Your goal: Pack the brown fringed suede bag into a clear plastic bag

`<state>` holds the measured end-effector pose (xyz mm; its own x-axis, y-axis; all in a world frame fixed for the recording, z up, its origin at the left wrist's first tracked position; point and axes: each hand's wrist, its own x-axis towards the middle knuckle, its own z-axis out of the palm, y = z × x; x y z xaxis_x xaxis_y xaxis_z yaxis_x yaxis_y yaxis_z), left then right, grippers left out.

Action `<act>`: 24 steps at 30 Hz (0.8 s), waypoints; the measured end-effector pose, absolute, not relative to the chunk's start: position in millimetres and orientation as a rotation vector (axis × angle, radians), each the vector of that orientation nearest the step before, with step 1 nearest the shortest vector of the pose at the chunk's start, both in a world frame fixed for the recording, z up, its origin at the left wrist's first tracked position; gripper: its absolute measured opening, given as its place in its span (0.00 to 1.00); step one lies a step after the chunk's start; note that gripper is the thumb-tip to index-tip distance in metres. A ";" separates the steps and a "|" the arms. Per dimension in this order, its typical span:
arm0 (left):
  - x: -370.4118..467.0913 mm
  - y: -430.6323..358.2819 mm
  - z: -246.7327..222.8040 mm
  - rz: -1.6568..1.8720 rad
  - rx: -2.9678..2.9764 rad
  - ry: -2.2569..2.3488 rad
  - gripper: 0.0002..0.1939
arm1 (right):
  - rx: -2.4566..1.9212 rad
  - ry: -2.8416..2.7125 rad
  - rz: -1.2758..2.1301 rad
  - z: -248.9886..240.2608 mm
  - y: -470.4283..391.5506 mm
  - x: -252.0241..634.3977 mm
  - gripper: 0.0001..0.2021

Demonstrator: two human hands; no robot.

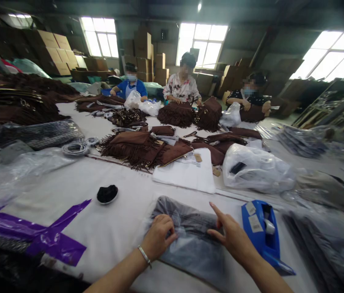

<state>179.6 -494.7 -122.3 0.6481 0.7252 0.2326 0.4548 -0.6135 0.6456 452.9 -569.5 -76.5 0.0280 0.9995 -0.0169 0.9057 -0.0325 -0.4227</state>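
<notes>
A clear plastic bag (196,256) with a dark folded item inside lies flat on the table in front of me. My left hand (159,234) rests on its left part, fingers curled and thumb close to the index finger, seemingly pinching the plastic. Over the bag's right side is my right hand (231,230), index finger stretched out and thumb apart, holding nothing. Just right of that hand stands a blue tape dispenser (259,230) with a roll in it. A small white dish (107,195) with something black in it sits to the left.
Purple tape (58,236) crosses the table's left front edge. Brown fringed bags (135,146) lie across the middle, near a white sheet (187,173) and a stuffed plastic bag (257,167). More dark wrapped items (309,244) lie at right. Several people work across the table.
</notes>
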 end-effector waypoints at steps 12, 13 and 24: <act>135.6 -489.9 -109.7 0.691 2.330 1.062 0.10 | -1.473 -1.283 1.161 -79.2 -591.3 406.7 0.15; 128.6 -489.0 -108.9 0.685 2.339 1.101 0.11 | -1.471 -1.276 1.186 -79.2 -591.1 399.7 0.15; 114.2 -489.2 -128.4 0.855 1.960 1.380 0.06 | -1.528 -2.104 1.238 -55.0 -504.4 321.5 0.22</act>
